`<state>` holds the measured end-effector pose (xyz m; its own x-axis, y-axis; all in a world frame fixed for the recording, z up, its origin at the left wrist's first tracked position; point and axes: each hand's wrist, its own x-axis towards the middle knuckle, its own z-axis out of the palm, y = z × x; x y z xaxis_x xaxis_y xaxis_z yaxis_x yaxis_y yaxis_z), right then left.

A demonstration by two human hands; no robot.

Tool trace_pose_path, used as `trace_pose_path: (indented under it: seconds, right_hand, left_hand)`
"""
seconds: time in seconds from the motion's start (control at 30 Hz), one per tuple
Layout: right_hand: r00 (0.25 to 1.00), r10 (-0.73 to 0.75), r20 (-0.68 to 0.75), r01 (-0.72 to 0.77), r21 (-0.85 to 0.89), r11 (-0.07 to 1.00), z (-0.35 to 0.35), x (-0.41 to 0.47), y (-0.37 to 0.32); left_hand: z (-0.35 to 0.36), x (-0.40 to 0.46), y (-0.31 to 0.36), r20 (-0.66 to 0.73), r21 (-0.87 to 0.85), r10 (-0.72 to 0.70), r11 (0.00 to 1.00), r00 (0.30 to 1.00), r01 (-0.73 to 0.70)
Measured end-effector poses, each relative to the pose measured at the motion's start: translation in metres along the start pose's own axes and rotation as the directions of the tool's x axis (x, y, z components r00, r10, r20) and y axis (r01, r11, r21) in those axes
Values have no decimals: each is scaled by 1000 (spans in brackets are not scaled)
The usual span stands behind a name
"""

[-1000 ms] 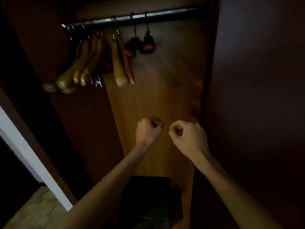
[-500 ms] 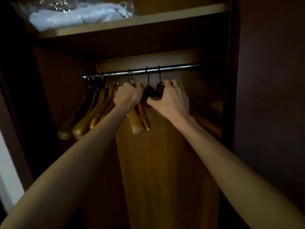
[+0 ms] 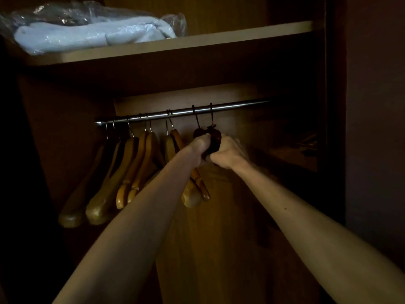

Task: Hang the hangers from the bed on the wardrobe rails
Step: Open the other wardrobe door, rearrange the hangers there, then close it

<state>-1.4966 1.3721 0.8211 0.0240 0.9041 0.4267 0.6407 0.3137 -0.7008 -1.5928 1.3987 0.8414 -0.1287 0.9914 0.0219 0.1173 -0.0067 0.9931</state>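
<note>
- Just under the rail, both hands are brought together on the two dark red hangers (image 3: 213,138): the left hand (image 3: 200,148) is clenched round the nearer, left-hand one, and the right hand (image 3: 228,151) is curled round the right-hand one from the other side.
- Knuckles of the two hands are seen almost touching, with the dark hanger bodies pinched between them; how far the fingers wrap behind cannot be told in the dim light.
- Straight above the hands, the two dark hooks are seen looped over the rail (image 3: 186,111), so these hangers are already carried by it.
- The rail's long axis is laid left to right across the wardrobe, slightly rising toward the right; any slide of the held hangers would have to follow that line.
- Bare rail is left only on the right of the hands; the right hand is the nearer one to that free stretch.
- To the left, just beside the left forearm, a pair of wooden hangers (image 3: 175,145) is hung, and further left a bunched group of wooden hangers (image 3: 131,172) is crowded toward the rail's end.
- The step in hand is judged to be a settling or spacing of the dark hangers, with hanging itself done for these two.
- Above the rail, a shelf (image 3: 197,42) is fixed, and on it a pale blue bundle in clear plastic (image 3: 92,34) is laid.
- No bed is shown.
</note>
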Motion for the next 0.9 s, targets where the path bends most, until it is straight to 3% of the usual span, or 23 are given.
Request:
trace_pose_path:
  seconds: [0.17,0.37,0.47,0.7,0.9]
  right_hand:
    - [990,-68,-124,45,-178,983,-8,11,-6]
    - [996,-15,-93,-1,-166,986,-40,35,-44]
    - [998,-1,-65,-11,-172,985,-52,44,-58]
    - [990,77,120,-35,-317,948,-53,42,-55]
    - [989,119,82,-93,-275,957,-30,1,7]
  left_hand:
    - [6,21,13,64,-73,40,997,997,-36]
    - [8,87,47,32,-39,133,990,991,-132]
    - [7,50,69,15,9,136,991,991,-136]
    - [10,27,54,101,-7,-118,993,988,119]
    - [48,19,-14,143,-29,-176,983,974,182]
